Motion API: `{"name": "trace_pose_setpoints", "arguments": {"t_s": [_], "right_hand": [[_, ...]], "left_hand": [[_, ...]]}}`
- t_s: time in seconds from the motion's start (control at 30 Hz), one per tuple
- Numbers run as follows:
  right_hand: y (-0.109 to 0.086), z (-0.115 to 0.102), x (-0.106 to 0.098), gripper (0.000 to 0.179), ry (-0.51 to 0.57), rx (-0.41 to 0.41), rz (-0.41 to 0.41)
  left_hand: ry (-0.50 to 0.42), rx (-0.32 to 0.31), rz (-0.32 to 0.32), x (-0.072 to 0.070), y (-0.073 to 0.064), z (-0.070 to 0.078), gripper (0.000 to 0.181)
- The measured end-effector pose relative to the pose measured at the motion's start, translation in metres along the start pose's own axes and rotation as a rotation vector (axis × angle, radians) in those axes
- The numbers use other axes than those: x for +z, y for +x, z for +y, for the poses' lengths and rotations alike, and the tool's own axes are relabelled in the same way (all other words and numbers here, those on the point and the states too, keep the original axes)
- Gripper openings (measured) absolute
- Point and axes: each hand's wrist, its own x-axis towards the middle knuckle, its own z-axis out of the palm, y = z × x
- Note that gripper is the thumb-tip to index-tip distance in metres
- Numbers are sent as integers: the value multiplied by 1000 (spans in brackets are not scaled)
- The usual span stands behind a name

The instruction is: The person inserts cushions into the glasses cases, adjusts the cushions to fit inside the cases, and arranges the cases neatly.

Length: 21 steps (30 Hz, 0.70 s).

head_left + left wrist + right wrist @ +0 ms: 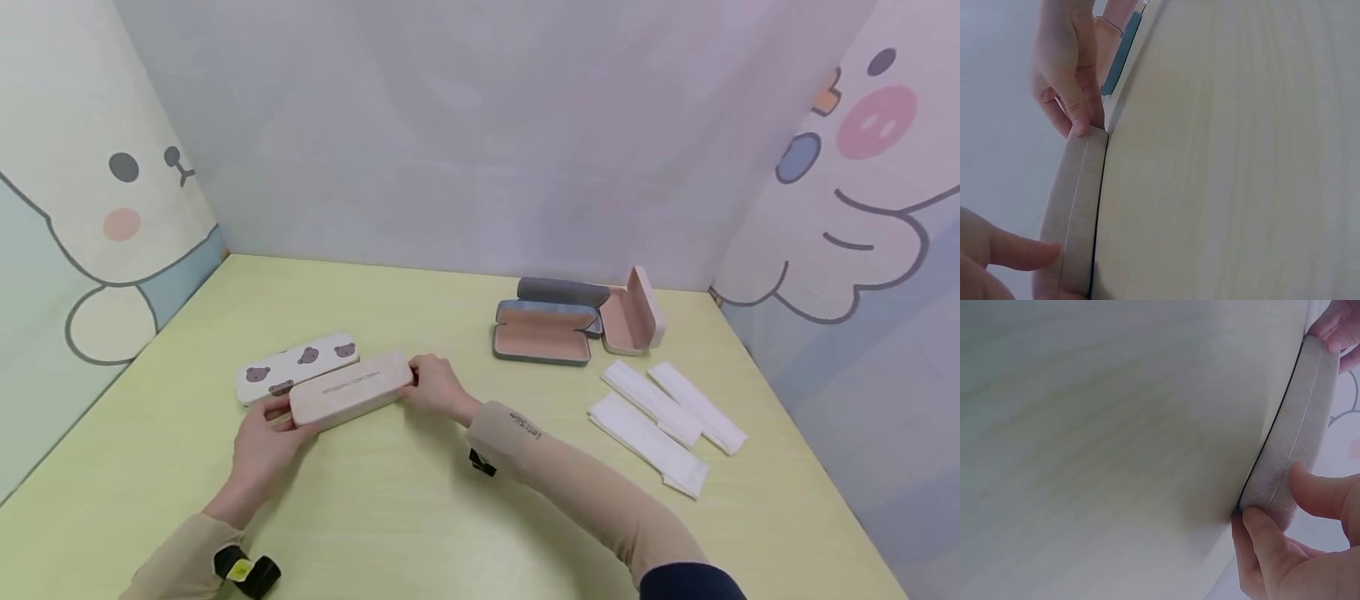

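Pale hard case pinched at both ends by two bare hands

A closed, pale pinkish-beige eyeglass case (351,388), long with rounded corners, sits left of centre on the table (450,525). Small dark lettering crosses its smooth lid; up close the sides look faintly mottled, with a fine seam running lengthwise. The left hand (266,443) pinches its left end, and the right hand (437,387) pinches its right end, so each grip is closed on the case between thumb and fingers.

Just beyond lies a white bear-print case (291,363), glossy-looking and rounded, its near edge partly hidden behind the held one.

To the far right, three hard cases stand open: a blue-grey case (542,342) with a smooth pink lining, a dark grey case (562,292) behind it, and a pale pink case (625,321) turned sideways, lid upright. Nearer on the right, three flat, folded white strips (651,448) lie at a slant, soft-edged like cloth. The table's pale yellow-green top carries a faint streaked grain. Snug beige sleeves (585,479) cover both forearms.
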Motion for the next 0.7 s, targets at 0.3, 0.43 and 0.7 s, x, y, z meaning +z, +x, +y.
{"name": "trace_pose_setpoints", "arguments": {"t_s": [0.3, 0.43, 0.7], "right_hand": [[1, -15, 17, 12, -17, -12, -15], [0, -20, 22, 13, -2, -32, -23], [0, -17, 21, 13, 28, -37, -32]], "left_hand": [[11, -40, 14, -20, 0, -16, 76], [-18, -61, 15, -27, -1, -20, 76], [-5, -50, -5, -28, 0, -19, 75]]}}
